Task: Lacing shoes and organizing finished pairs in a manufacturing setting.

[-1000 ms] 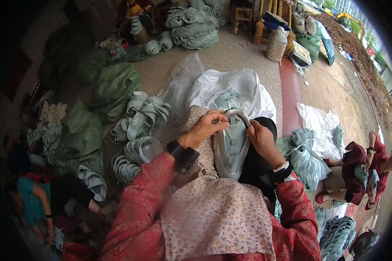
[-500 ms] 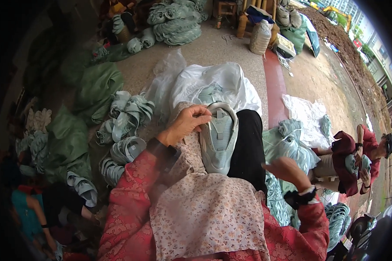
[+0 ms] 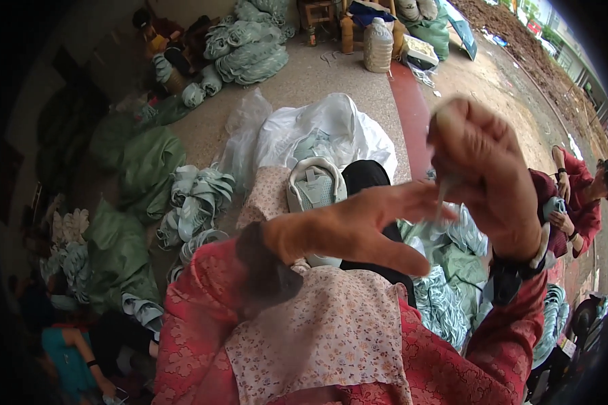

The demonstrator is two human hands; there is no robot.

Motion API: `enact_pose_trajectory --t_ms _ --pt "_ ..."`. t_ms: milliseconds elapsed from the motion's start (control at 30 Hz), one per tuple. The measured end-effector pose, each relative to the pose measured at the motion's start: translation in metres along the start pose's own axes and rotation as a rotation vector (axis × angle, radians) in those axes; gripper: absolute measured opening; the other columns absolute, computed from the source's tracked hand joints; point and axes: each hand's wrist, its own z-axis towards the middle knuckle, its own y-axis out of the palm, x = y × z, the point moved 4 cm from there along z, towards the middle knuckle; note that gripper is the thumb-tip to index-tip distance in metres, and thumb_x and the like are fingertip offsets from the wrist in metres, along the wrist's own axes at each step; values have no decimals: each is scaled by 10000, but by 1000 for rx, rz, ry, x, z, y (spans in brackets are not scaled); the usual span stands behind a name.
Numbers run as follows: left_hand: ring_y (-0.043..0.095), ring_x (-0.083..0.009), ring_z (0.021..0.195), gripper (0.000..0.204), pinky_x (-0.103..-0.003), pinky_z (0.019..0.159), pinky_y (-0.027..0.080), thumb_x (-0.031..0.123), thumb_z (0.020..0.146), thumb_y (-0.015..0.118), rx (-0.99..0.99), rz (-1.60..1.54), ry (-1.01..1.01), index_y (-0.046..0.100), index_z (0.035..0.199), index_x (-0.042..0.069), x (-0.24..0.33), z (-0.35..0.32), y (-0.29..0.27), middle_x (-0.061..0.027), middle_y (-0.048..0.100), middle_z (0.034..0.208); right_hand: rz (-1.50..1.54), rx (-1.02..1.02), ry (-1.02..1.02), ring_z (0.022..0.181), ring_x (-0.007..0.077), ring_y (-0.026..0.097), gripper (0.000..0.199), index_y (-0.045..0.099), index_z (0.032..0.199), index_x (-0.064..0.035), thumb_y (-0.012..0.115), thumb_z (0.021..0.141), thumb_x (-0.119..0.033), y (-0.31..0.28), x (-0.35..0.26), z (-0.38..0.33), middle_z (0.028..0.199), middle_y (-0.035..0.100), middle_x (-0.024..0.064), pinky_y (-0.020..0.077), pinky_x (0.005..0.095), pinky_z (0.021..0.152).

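Note:
A pale grey-green shoe upper [image 3: 315, 183] rests on my lap, its padded collar toward the far side. My left hand [image 3: 358, 226] reaches across in front of it, hiding its middle. That hand's thumb is spread and its fingers stretch toward my right hand [image 3: 486, 165]. The right hand is raised at the right with its fingers closed, and a thin pale strand [image 3: 441, 199] hangs below it. The left fingertips are at the strand; whether they touch it is blurred. Beneath the upper lies my flowered apron [image 3: 317, 331].
A white sack [image 3: 371, 128] with more uppers stands beyond my knees. Bundled uppers [image 3: 199, 196] and green sacks [image 3: 118, 250] lie at the left. At the right are strips of pale green material [image 3: 436, 297] and a seated person in red [image 3: 581, 216] holding a pale piece.
My left hand has let go of the upper and moved right across it. My right hand has risen, with a pale strand now showing at it. The view has shifted slightly.

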Motion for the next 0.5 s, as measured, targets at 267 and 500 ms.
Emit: enact_pose_trajectory --t_ms 267,500 --pt "390 -43 445 318 -229 441 390 280 1013 530 319 -248 -252 574 992 -34 21 -81 -51 28 436 567 91 459 -371 472 -7 260 218 651 1049 -19 656 945 -211 -125 23 38 617 336 -110 152 196 390" --pt "315 -57 401 294 -242 369 258 292 1027 495 610 -261 -182 581 946 22 38 -237 -86 38 371 530 76 664 -192 465 5 262 188 651 991 -55 710 906 -212 -189 82 23 622 361 -102 163 213 413"
